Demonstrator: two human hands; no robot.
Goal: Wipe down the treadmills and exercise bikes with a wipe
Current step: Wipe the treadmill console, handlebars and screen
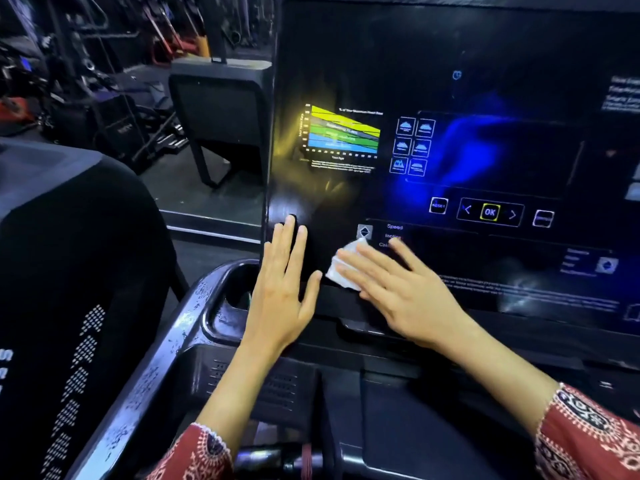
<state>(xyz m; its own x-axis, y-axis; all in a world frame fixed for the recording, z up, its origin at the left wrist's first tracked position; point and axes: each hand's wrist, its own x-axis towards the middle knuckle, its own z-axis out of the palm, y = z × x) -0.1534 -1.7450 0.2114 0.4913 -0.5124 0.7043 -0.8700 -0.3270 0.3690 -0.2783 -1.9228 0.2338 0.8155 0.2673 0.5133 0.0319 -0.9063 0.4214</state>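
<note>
Glossy black console, flat, smooth, with lit icons. Left hand flat against its 7 o'clock corner — fingers straight, close together, thumb out. Right hand at 3 o'clock of the left, fingers straight and spread, pressing wipe onto the panel. Wipe white, thin, crumpled, peeking out at 10 o'clock of the right fingers — just beside the left thumb. Striped colour chart at 12 o'clock. Rounded, scuffed plastic cup holder at 9 o'clock of the left hand.
</note>
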